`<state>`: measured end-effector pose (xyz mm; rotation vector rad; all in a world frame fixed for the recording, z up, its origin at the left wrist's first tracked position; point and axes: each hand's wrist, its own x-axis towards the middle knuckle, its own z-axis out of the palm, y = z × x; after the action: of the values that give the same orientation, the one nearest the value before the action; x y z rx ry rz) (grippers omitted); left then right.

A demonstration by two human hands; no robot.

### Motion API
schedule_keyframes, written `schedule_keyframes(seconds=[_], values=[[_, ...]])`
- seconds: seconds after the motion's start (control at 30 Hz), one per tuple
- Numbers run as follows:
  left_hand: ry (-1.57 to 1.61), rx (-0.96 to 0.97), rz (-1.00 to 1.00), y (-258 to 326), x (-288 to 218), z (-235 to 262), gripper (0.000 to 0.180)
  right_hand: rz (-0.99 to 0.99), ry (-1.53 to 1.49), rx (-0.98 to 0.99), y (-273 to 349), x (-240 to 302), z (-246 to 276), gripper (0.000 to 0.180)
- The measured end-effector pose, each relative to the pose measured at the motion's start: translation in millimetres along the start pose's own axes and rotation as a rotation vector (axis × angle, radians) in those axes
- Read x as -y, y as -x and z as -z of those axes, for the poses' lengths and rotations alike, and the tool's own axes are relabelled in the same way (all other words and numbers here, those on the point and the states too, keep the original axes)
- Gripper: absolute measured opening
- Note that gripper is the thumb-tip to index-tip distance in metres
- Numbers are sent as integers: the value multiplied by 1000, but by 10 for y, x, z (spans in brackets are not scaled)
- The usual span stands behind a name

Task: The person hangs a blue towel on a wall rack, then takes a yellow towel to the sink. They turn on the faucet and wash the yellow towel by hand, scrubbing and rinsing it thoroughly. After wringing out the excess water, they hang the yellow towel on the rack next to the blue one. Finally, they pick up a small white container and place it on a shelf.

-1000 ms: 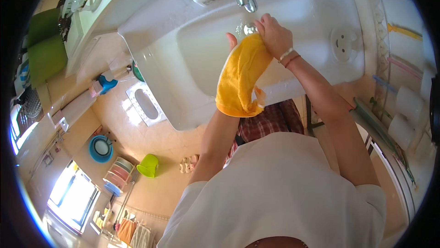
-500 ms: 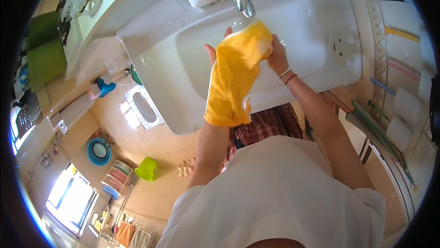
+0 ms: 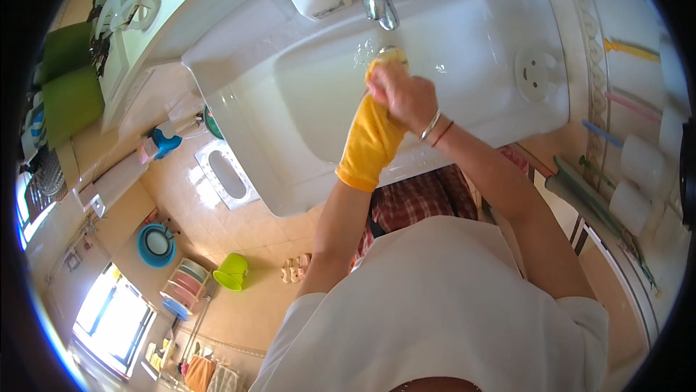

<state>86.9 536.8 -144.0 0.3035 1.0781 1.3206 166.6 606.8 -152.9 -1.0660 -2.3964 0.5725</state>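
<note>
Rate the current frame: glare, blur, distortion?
Head view: window mostly blown out to white; head view: small bright glints on the glossy sink; head view: right hand slightly soft, possibly motion, yellow cloth readable; head view: fisheye bends edges toward the black surround.

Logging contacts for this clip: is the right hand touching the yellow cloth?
Touching: the head view shows the right hand wrapped over the yellow cloth near its far end.
</note>
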Motion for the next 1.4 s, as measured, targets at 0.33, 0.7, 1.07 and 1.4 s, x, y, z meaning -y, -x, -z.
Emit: schedule_keyframes(seconds=[0.33, 0.7, 1.07, 1.4], values=[[216, -256, -193, -48, 393, -20, 22, 37, 8, 205, 158, 172, 73, 24], [286, 206, 216, -146, 178, 111, 29, -202, 108, 123, -264, -511, -5, 29], [563, 99, 475, -268, 277, 66, 27, -533, -25, 142, -142, -706, 383, 37], [-477, 15, 68, -321, 38, -295, 32, -761, 387, -245, 619, -2104, 1317, 27]])
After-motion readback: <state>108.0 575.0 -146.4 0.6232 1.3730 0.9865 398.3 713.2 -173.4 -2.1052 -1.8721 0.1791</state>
